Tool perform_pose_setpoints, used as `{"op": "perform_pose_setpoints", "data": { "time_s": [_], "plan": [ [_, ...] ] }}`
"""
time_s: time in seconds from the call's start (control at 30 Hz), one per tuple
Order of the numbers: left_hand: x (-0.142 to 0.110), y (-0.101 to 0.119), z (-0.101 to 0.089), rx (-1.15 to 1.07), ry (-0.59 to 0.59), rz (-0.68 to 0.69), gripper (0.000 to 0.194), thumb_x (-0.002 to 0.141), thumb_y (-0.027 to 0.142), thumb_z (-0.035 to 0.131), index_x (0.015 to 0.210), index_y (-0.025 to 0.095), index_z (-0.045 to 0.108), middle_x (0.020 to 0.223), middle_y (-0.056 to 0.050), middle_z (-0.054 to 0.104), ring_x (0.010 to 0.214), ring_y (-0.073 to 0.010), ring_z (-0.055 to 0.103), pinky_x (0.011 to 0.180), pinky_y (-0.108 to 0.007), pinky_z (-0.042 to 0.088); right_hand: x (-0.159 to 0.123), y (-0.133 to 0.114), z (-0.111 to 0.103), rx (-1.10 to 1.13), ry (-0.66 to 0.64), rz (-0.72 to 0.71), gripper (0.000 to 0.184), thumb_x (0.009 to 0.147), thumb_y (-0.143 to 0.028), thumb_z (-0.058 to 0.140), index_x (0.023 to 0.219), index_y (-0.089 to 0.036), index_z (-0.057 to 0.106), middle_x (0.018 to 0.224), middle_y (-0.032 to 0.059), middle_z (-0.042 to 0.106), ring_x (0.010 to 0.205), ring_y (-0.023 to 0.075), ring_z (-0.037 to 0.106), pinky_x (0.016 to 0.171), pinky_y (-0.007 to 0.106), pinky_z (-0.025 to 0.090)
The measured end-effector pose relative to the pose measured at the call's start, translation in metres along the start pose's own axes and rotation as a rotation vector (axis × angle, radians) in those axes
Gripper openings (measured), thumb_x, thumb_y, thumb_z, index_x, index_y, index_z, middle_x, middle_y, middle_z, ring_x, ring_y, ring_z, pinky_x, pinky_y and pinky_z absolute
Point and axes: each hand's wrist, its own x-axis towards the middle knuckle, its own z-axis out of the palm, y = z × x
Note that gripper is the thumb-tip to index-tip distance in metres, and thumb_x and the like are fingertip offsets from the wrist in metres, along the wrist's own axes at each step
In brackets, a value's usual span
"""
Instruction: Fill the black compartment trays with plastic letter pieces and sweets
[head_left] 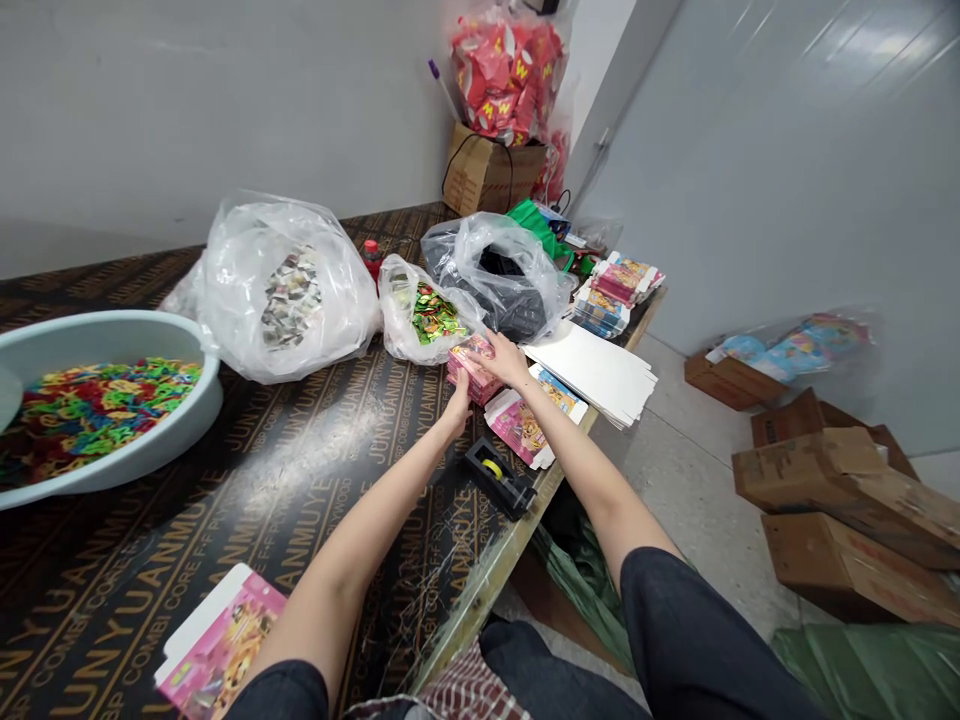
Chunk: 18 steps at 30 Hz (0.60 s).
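Near the table's right edge, a small stack of pink printed packs (pixel 474 362) sits between my two hands. My left hand (pixel 459 402) is closed against its near left side, thumb up along the front. Over its right side lies my right hand (pixel 507 360), fingers curled on the top and far edge. Just behind the stack, a clear bag (pixel 397 325) holds shiny green packets (pixel 435 316). Flat pink and blue printed cartons (pixel 517 425) lie below my right wrist. A black tape dispenser (pixel 499 480) with yellow tape is closer to me.
At left stand a pale blue basin (pixel 214 395) of colourful plastic pieces and a large clear bag (pixel 232 300). A red-capped bottle (pixel 371 255) and a black bag (pixel 510 300) are behind. White card sheets (pixel 600 370) overhang the right edge. Cardboard boxes (pixel 832 480) occupy the floor.
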Motion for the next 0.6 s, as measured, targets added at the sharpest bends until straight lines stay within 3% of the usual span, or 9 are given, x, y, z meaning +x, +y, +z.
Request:
{"op": "perform_pose_setpoints", "data": {
  "time_s": [0.1, 0.2, 0.27, 0.4, 0.5, 0.6],
  "plan": [
    [-0.012, 0.000, -0.008, 0.007, 0.116, -0.062, 0.077, 0.090, 0.072, 0.017, 0.151, 0.028, 0.035, 0.154, -0.008, 0.041, 0.142, -0.0337, 0.036, 0.112, -0.053, 0.031, -0.015, -0.015, 0.006, -0.209, 0.000, -0.107, 0.091, 0.077, -0.071, 0.062, 0.151, -0.025, 0.035, 0.155, 0.0200, 0.032, 0.137, 0.0388, 0.038, 0.106, 0.056, 0.035],
    [-0.036, -0.010, -0.032, 0.117, 0.207, -0.017, 0.070, 0.090, 0.063, 0.040, 0.149, 0.025, 0.039, 0.153, -0.010, 0.043, 0.136, -0.0312, 0.045, 0.109, -0.047, 0.037, -0.021, -0.018, 0.014, -0.289, -0.036, -0.140, 0.092, 0.078, -0.068, 0.063, 0.153, -0.025, 0.030, 0.157, 0.0212, 0.025, 0.139, 0.0408, 0.033, 0.105, 0.059, 0.034],
    [-0.065, -0.020, -0.059, 0.259, 0.224, 0.095, 0.064, 0.085, 0.054, 0.057, 0.141, 0.022, 0.050, 0.146, -0.013, 0.052, 0.132, -0.0301, 0.050, 0.108, -0.045, 0.039, -0.021, -0.014, 0.017, -0.285, -0.089, -0.145, 0.088, 0.081, -0.063, 0.060, 0.153, -0.025, 0.028, 0.156, 0.0220, 0.026, 0.137, 0.0417, 0.034, 0.102, 0.060, 0.036],
    [-0.162, -0.041, -0.125, 0.596, 0.363, 0.330, 0.041, 0.082, 0.044, 0.064, 0.115, 0.021, 0.068, 0.136, -0.013, 0.060, 0.128, -0.0292, 0.053, 0.106, -0.046, 0.041, -0.031, -0.001, 0.015, -0.221, -0.133, -0.146, 0.090, 0.084, -0.059, 0.058, 0.155, -0.017, 0.022, 0.154, 0.0268, 0.025, 0.136, 0.0480, 0.030, 0.097, 0.068, 0.035],
    [-0.255, -0.056, -0.165, 0.789, 0.712, 0.353, 0.035, 0.085, 0.043, 0.060, 0.111, 0.021, 0.068, 0.137, -0.013, 0.058, 0.130, -0.0278, 0.050, 0.110, -0.046, 0.038, -0.054, -0.001, 0.010, -0.166, 0.008, -0.259, 0.096, 0.084, -0.064, 0.056, 0.156, -0.015, 0.016, 0.160, 0.0245, 0.003, 0.144, 0.0519, 0.003, 0.101, 0.075, 0.020],
    [-0.334, -0.078, -0.184, 0.831, 1.129, 0.181, 0.051, 0.083, 0.044, 0.062, 0.126, 0.016, 0.060, 0.141, -0.018, 0.052, 0.134, -0.0312, 0.045, 0.113, -0.047, 0.032, -0.104, -0.019, 0.015, 0.026, 0.088, -0.424, 0.091, 0.088, -0.063, 0.051, 0.158, -0.021, 0.010, 0.163, 0.0159, 0.002, 0.148, 0.0430, 0.000, 0.109, 0.069, 0.017]
  ]
}}
